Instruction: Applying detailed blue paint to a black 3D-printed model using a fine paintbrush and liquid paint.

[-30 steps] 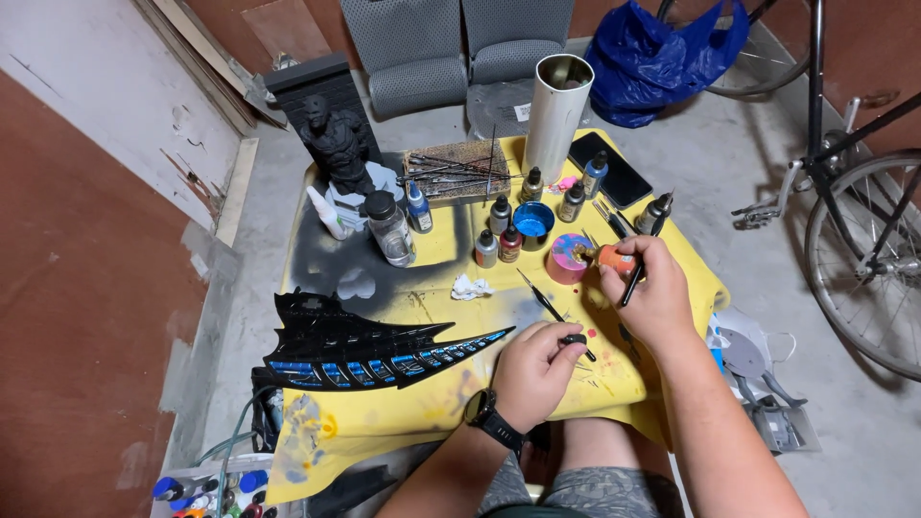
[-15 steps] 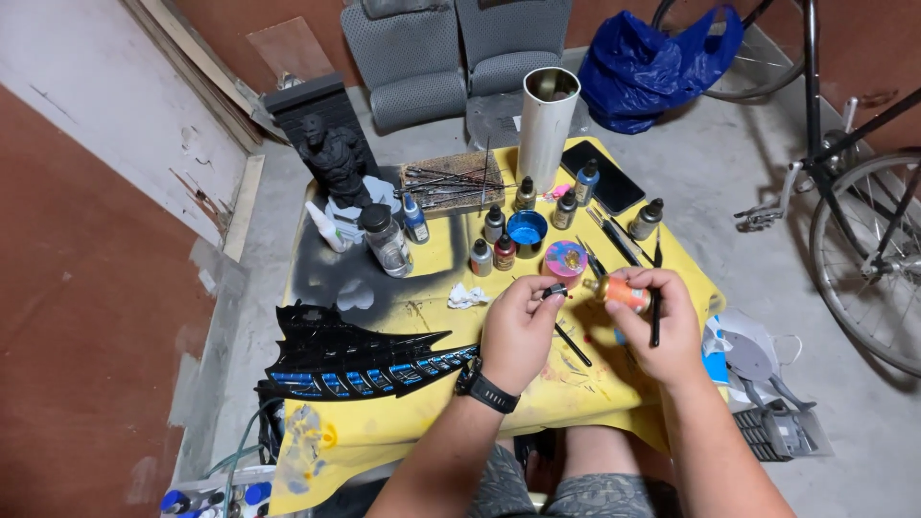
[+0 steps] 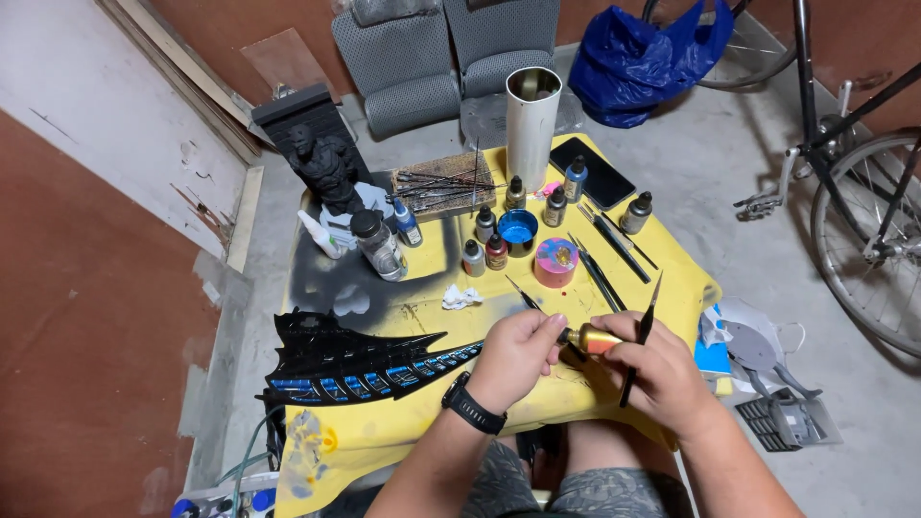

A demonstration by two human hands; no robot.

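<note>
Step in hand: by the look of it, opening or closing a small gold paint bottle (image 3: pixel 593 338) held over the near edge of the yellow table (image 3: pixel 672 264), both hands working on it together.
Left hand: the left hand (image 3: pixel 515 355) is curled around the bottle's cap end, fingers closed on it; a black watch (image 3: pixel 472 405) sits on that wrist.
Right hand: the right hand (image 3: pixel 657 369) grips the bottle's body and also pinches a thin black brush (image 3: pixel 640 338), which stands nearly upright between the fingers.
Bottle position: lying roughly level between the two hands, just above the tabletop, near the person's lap.
Left of the hands: a black winged model part with blue stripes (image 3: pixel 360 363) lies flat, its tip pointing towards the left hand.
Far side: a row of small paint bottles (image 3: pixel 496 251), a blue pot (image 3: pixel 518 230), a pink round tin (image 3: pixel 555 261), a tall metal tube (image 3: pixel 531 125) and a dark figurine (image 3: pixel 326 168).
Next move calls for: probably a steady counter-twist, keeping the bottle level so nothing spills, and the brush tip kept away from the painted part.
</note>
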